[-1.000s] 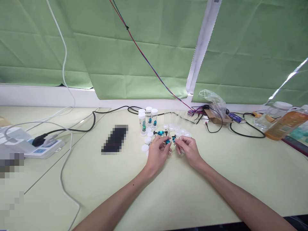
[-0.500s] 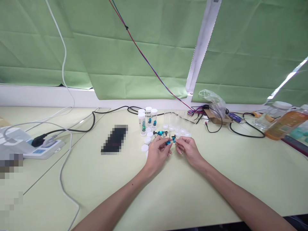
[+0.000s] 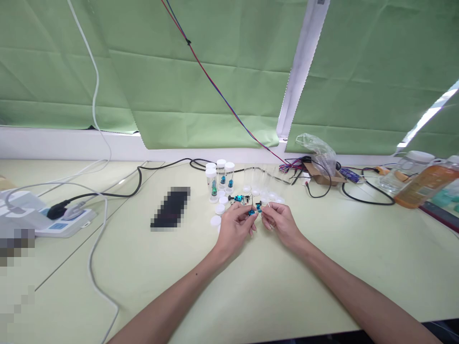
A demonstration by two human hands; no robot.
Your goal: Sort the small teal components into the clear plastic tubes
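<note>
My left hand (image 3: 234, 229) and my right hand (image 3: 281, 222) meet at the middle of the pale green table (image 3: 322, 272), fingertips almost touching. The left pinches a small blue part (image 3: 251, 212); the right pinches another small blue part (image 3: 258, 207) with thin wire legs. Just beyond the fingers lie more blue parts (image 3: 238, 198) and several loose white caps (image 3: 217, 220). Three capped clear vials (image 3: 220, 177) stand behind them, each with a small coloured piece inside. Empty clear tubes (image 3: 256, 177) stand to their right.
A dark blurred rectangle (image 3: 171, 208) lies left of the vials. A power strip (image 3: 60, 220) with black and white cables sits far left. A small cardboard box with a plastic bag (image 3: 321, 165), wires and an orange bottle (image 3: 425, 184) line the back right under green blinds.
Both hands stay almost in place. The left fingertips have crept slightly right, bringing the two blue parts closer together.
</note>
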